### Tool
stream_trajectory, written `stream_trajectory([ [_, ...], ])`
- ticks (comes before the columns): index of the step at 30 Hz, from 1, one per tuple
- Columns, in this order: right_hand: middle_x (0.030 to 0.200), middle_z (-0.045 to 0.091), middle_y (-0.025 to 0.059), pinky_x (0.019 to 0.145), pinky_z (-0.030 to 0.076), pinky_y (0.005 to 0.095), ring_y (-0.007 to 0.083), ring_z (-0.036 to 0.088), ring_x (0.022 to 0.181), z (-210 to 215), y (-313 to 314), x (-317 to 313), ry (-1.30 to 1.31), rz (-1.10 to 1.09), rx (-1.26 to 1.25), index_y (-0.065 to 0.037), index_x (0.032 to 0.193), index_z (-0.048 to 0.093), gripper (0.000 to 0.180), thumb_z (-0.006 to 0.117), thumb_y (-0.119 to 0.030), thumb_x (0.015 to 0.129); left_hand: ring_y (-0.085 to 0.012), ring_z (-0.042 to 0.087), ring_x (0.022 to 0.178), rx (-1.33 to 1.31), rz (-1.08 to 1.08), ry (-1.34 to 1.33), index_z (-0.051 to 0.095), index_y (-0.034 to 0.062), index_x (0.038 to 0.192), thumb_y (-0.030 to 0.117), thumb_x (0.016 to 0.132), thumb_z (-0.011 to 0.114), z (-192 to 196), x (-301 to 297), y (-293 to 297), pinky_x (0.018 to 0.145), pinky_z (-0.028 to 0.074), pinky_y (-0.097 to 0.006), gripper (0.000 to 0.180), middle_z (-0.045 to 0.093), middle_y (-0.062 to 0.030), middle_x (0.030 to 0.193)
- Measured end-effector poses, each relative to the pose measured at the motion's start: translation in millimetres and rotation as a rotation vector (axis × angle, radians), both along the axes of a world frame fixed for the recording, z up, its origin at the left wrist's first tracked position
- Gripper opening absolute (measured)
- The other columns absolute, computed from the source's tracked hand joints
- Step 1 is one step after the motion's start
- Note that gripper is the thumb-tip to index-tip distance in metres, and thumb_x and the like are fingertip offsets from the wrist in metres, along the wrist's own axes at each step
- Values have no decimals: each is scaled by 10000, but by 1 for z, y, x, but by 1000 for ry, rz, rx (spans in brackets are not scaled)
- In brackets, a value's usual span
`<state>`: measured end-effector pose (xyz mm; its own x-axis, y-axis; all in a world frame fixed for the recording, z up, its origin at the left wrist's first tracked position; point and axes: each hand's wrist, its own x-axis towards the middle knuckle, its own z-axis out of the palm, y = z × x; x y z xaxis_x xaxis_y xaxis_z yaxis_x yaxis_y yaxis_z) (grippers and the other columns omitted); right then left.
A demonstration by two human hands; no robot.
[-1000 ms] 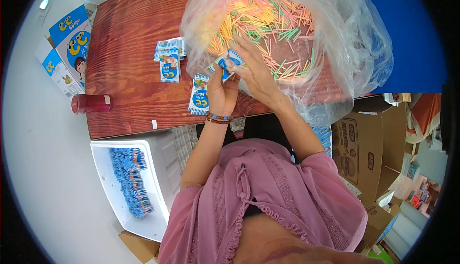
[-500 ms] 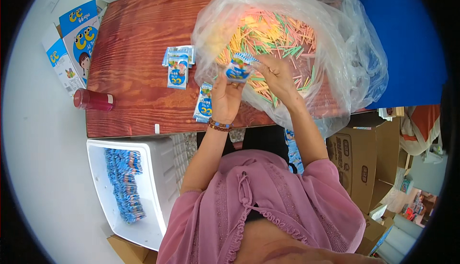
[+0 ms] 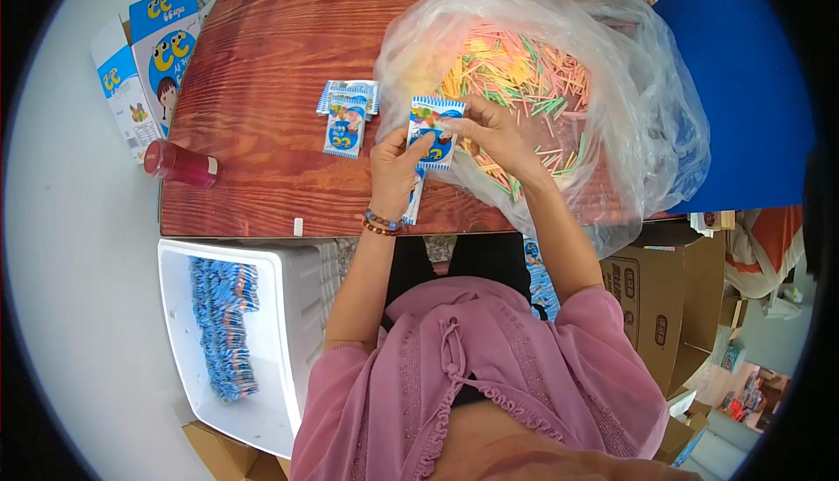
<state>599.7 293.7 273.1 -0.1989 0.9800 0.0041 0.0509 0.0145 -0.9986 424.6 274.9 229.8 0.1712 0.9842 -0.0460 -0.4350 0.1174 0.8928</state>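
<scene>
A small blue-and-white candy packet [image 3: 439, 153] is held upright over the table, its printed front showing. My left hand [image 3: 393, 169] grips its left side, thumb across the front. At its right edge, the fingers of my right hand [image 3: 500, 136] are closed on the packet. Another packet [image 3: 413, 199] lies on the table, partly covered by my left hand. Farther left sits a small pile of similar packets [image 3: 347, 124]. Beside and beyond my right hand spreads a clear plastic bag [image 3: 406, 48], holding many thin pink, yellow and green sticks [image 3: 516, 57].
On the red wooden table [image 3: 262, 70], a pink-red jar [image 3: 181, 165] lies at the left edge near a printed carton [image 3: 166, 57]. Below left, a white bin [image 3: 293, 332] contains rows of packets [image 3: 223, 332]. A cardboard box [image 3: 642, 306] stands lower right, below a blue surface [image 3: 734, 88].
The packet, tilted and blurred before, is now upright with its front in view. My left thumb has come across its front. The whole view has shifted slightly.
</scene>
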Motion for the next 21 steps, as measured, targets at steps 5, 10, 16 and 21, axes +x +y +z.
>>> stream_trajectory([
  [5, 695, 620, -14, 540, 407, 209, 38, 537, 629, -8, 11, -28, -85, 160, -63, -38, 907, 706, 154, 666, -182, 871, -7, 563, 631, -25, 190, 47, 682, -8, 955, 75, 871, 674, -7, -25, -5, 527, 441, -175, 119, 665, 18, 788],
  [10, 642, 640, 45, 544, 440, 235, 79, 562, 569, -29, 31, -76, -130, 160, -105, 3, 831, 704, 172, 651, -157, 866, -30, 586, 738, -21, 286, 78, 678, -16, 993, 63, 868, 671, -26, -66, -3, 638, 480, -203, 148, 676, 1, 871],
  [16, 669, 664, 92, 455, 433, 245, 113, 605, 531, -44, 63, -130, -275, 121, -139, 17, 795, 660, 212, 633, -174, 884, -142, 609, 904, 21, 402, 479, 604, -12, 1158, 177, 837, 698, -35, -115, 11, 773, 477, -310, 384, 668, -96, 1025],
  [21, 689, 656, 99, 421, 432, 254, 120, 601, 511, -54, 66, -139, -482, 90, -122, 42, 904, 621, 200, 618, -157, 892, -352, 423, 1183, 153, 454, 1181, 410, 56, 1364, 235, 769, 738, -45, -113, 15, 966, 323, -491, 703, 472, -153, 1271],
])
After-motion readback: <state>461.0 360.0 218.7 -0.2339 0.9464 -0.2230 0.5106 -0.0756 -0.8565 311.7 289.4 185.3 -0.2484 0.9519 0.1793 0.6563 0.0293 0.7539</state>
